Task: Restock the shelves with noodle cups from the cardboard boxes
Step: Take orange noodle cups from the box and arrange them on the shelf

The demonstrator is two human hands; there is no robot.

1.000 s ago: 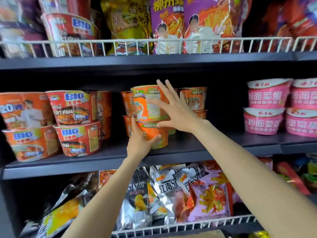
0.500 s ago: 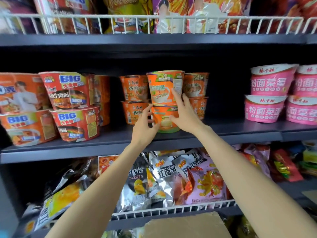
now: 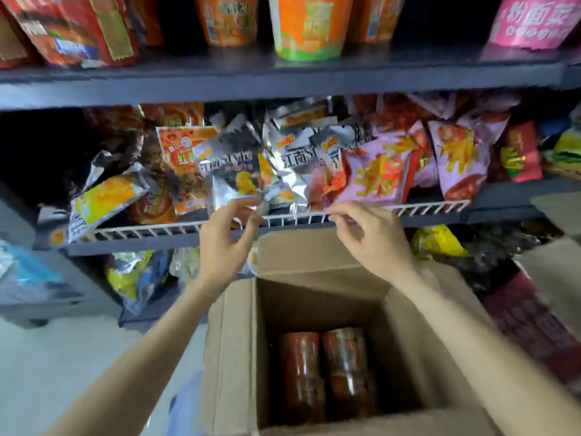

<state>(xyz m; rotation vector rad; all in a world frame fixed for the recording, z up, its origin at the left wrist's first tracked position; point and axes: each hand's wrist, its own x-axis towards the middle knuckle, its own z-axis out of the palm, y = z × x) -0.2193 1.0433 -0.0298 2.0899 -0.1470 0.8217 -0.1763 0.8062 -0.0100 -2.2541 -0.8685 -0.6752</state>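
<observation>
Left hand and right hand hover mid-frame over the open cardboard box, fingers loosely curled, holding nothing. Noodle cups sit deep in the box at bottom centre: dark red, glossy wrap, blurred. Orange cup with green base stands on the shelf at top centre.

Both forearms extend forward and upward, bare to the wrists. Left hand: fingers loosely curled, thumb near the fingertips, apparently holding nothing. Right hand: fingers likewise loosely curled, empty, level with the left; motion blur softens detail.
</observation>
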